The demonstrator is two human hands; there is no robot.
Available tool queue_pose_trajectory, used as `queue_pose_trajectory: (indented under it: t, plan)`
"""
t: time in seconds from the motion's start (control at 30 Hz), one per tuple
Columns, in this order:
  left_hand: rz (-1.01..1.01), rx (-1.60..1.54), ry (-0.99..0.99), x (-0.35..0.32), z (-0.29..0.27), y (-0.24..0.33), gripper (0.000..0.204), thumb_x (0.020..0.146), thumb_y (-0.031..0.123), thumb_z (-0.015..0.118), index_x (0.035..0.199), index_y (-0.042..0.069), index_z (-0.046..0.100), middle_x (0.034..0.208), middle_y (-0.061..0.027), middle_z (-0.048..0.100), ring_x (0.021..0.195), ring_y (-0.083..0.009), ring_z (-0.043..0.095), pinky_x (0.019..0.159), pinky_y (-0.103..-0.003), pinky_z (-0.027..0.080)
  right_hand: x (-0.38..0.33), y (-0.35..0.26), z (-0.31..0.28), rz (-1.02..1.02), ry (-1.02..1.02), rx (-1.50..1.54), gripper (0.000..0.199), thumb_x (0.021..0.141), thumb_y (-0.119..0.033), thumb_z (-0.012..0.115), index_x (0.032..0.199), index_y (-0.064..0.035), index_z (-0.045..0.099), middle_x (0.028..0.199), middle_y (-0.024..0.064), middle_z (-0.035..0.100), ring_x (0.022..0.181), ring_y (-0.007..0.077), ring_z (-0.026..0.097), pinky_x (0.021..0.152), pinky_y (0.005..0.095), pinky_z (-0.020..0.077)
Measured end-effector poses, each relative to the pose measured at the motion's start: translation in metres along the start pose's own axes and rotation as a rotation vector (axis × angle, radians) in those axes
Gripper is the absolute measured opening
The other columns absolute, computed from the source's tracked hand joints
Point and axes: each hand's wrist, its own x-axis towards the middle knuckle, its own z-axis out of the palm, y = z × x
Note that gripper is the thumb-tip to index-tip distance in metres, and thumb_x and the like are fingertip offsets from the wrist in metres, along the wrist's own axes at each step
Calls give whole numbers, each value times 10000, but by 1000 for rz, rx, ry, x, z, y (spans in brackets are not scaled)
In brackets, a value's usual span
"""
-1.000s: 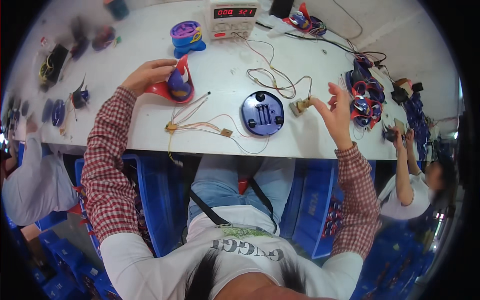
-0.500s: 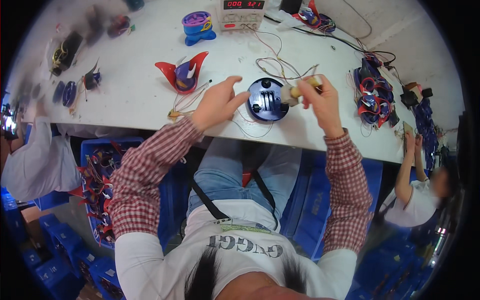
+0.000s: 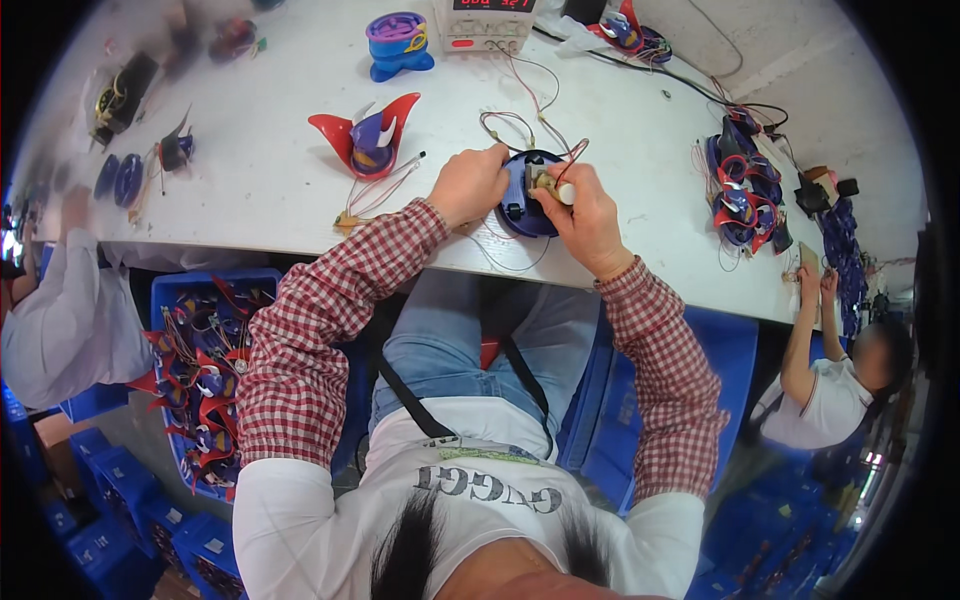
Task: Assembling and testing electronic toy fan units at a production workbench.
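A dark blue round plastic base (image 3: 517,222) with slots in its face lies on the white table in front of me. My left hand (image 3: 472,185) grips its left rim, fingers closed against the edge. My right hand (image 3: 590,218) is closed on a small wired block (image 3: 541,183) with a pale rounded end, and holds it down over the base's slots. Thin red and dark wires (image 3: 548,122) lead from this block toward the power supply (image 3: 487,28). The block's exact kind cannot be made out, and my fingers hide part of it.
Left of my hands stands a red-winged purple figure part (image 3: 371,145) with loose wires. A blue-and-purple round container (image 3: 398,45) is farther back. More winged parts (image 3: 741,195) lie at right. A blue crate (image 3: 165,300) of parts is at lower left. Co-workers sit at both sides.
My left hand has moved right, from open beside the base to gripping its rim. My right hand has brought the wired block leftward onto the base, and the wires have shifted.
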Motion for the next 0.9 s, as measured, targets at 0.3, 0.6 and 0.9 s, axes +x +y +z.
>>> queue_pose_trajectory:
  t: [0.3,0.6,0.9]
  plan:
    - [-23,-26,47,-2,-1,-2,235,837,171,538,989,6,606,733,-165,663,667,-347,630,607,-395,479,-1,-16,1,152,-204,-127,297,799,-127,717,965,-14,499,879,89,567,659,209,537,589,288,475]
    - [24,-333,178,-44,-49,8,200,878,154,575,1007,5,605,720,-74,607,610,-170,541,583,-265,439,-2,-13,-10,328,-64,14,348,804,-137,707,1074,-3,533,953,122,533,741,210,532,597,279,459]
    - [-186,-425,230,-214,-27,12,116,820,6,611,934,-5,627,718,-28,528,566,-99,424,527,-212,368,-1,-64,33,-145,-375,-23,224,801,-27,632,1022,-26,595,1023,117,536,806,208,539,706,275,470]
